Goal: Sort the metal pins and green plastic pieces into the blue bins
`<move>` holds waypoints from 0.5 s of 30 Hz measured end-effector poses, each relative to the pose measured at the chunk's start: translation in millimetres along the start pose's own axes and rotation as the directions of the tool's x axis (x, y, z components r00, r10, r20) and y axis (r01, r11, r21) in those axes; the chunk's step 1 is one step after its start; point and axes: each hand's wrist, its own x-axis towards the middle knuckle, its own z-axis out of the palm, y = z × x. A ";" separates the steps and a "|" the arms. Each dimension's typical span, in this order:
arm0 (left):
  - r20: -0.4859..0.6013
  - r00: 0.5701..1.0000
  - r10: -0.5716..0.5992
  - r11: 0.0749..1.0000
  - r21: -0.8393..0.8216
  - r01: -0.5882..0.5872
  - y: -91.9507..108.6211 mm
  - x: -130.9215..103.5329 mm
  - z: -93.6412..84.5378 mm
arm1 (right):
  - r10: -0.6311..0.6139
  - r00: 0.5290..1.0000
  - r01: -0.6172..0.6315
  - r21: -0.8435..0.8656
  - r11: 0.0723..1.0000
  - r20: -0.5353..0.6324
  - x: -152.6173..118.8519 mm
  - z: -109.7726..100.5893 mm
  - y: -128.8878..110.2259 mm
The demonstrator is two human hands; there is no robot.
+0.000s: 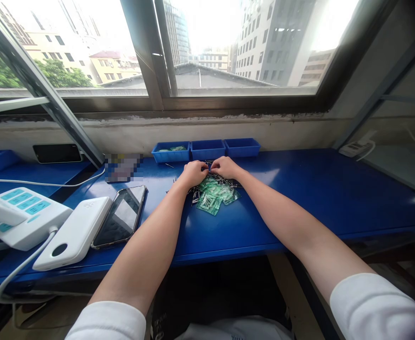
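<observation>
Both hands meet over a pile of dark screws (224,181) on the blue table. My left hand (195,173) is curled, its fingertips pinched at the back of the pile; what they hold is too small to name. Close to its right, my right hand (224,167) is also pinched, on something too small to make out. Small green-tinted plastic bags (210,197) with screws inside lie on the near side of the pile. Behind the hands stand three blue bins: the left bin (171,154) has green bags in it, beside a middle bin (207,152) and a right bin (242,149).
On the left of the table (317,198) lie a phone (122,215), a white power bank (73,231) and a white power strip (25,212) with cables. Another phone (57,153) lies farther back. A metal post (69,125) rises at the left, below the window.
</observation>
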 end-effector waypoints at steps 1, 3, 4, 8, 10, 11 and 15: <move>-0.004 1.000 0.004 1.000 -0.001 -0.004 -0.1 0.0 0.1 | -0.004 1.000 0.004 0.004 1.000 -0.004 0.1 0.3 0.7; -0.012 1.000 0.015 1.000 -0.003 -0.015 -0.3 -0.1 0.4 | -0.015 1.000 0.015 0.004 1.000 -0.016 0.3 1.1 1.9; -0.012 1.000 0.018 1.000 -0.002 -0.018 -0.3 -0.2 0.5 | -0.019 1.000 0.019 0.000 1.000 -0.023 0.3 1.4 2.1; -0.023 0.999 0.029 1.000 -0.006 -0.030 -0.6 -0.6 0.6 | -0.028 0.997 0.028 -0.005 1.000 -0.072 -1.0 1.6 -0.5; -0.043 0.998 0.050 0.998 -0.028 -0.051 -0.8 -0.8 0.4 | -0.023 0.992 0.025 0.015 1.000 -0.121 -2.1 0.8 -3.4; -0.055 0.996 0.063 0.997 -0.044 -0.066 -1.0 -0.8 0.3 | -0.021 0.989 0.026 0.033 0.999 -0.147 -2.5 0.4 -4.7; -0.110 0.990 0.092 0.990 -0.099 -0.103 -1.7 0.0 0.2 | -0.030 0.978 0.068 0.184 0.981 -0.206 -2.3 0.0 -7.5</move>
